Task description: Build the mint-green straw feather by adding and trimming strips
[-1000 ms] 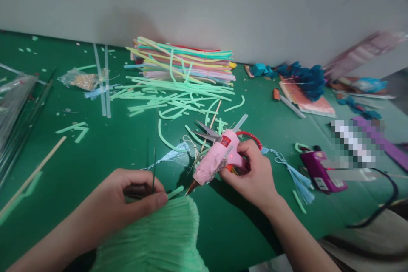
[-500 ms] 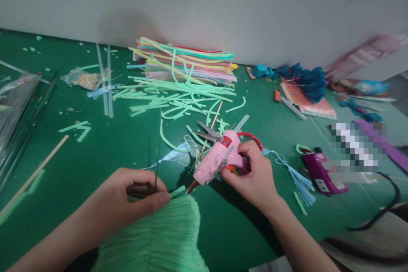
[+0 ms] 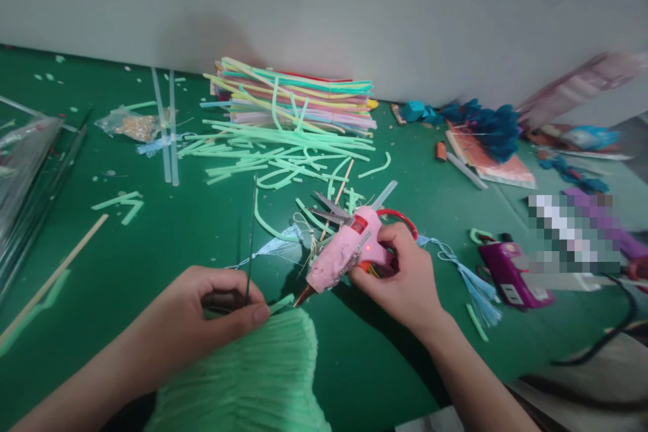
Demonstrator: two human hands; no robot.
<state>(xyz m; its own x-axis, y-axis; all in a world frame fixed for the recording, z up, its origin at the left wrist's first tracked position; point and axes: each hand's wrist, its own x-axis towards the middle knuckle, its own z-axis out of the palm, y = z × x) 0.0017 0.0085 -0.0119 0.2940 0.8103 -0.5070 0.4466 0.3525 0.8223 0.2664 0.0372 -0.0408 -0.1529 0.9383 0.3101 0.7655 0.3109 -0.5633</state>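
My left hand [image 3: 202, 317] pinches the top edge of a ribbed, light-green fuzzy piece [image 3: 258, 378], which looks built from pipe cleaners laid side by side. A thin dark wire [image 3: 252, 236] rises upright at those fingers. From the fingertips a short green pipe-cleaner end [image 3: 282, 304] points right. My right hand [image 3: 410, 290] is wrapped around the handle of a pink hot glue gun [image 3: 337, 260], whose light is lit. The gun's brown nozzle [image 3: 304, 295] is tilted down at the piece's top edge, close to the green end; whether they touch I cannot tell.
Scissors [image 3: 331, 209] lie open behind the glue gun. Loose green pipe cleaners [image 3: 304, 142] and a multicoloured bundle [image 3: 304, 98] lie against the wall. Blue tassels [image 3: 478, 290], clear glue sticks [image 3: 173, 128], a wooden stick [image 3: 61, 270] and a purple device [image 3: 511, 273] surround the hands.
Both hands, the glue gun and the green piece have hardly moved. At the far right, a purple strip has shifted slightly.
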